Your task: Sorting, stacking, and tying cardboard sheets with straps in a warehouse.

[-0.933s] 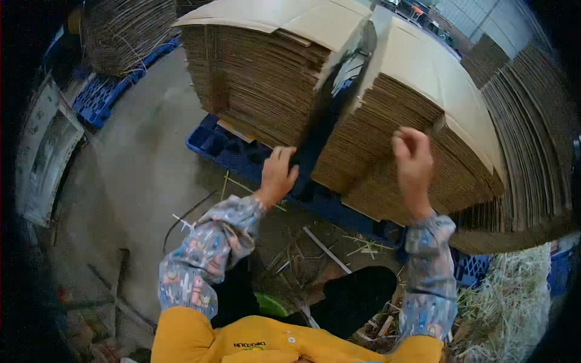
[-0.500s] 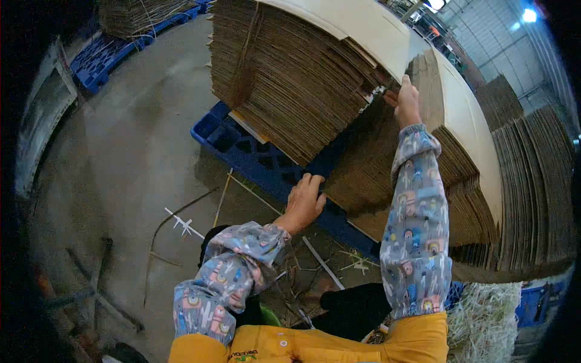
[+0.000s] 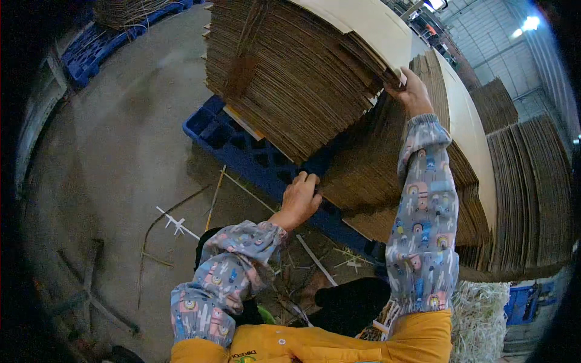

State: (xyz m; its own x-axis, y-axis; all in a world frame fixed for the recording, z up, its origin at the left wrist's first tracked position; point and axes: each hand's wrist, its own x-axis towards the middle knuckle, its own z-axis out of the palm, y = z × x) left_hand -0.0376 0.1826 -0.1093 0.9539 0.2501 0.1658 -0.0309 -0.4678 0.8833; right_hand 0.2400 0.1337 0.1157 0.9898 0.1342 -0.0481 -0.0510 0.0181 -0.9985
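Note:
A tall stack of flat brown cardboard sheets [image 3: 296,85] with a pale top stands on a blue plastic pallet [image 3: 233,148]. At the upper right corner of this stack my right hand [image 3: 413,94] is closed on the edges of a few top cardboard sheets. My left hand [image 3: 298,199] is low, its fingers curled at the pallet's edge near the gap between two stacks; what its fingertips grip is hidden. To the right stands a second cardboard stack [image 3: 375,175], also white-topped. Both forearms wear patterned grey sleeve covers.
More cardboard stacks [image 3: 526,193] rise at the far right. Shredded pale straps [image 3: 481,317] lie heaped at lower right. Strips and a white cross-shaped scrap [image 3: 175,224] litter the floor. Another blue pallet [image 3: 91,57] with bundled material is at upper left.
My right hand has gone from open fingers beside the stack's corner to closing on the top sheets. The left hand has barely shifted. The whole view has moved slightly.

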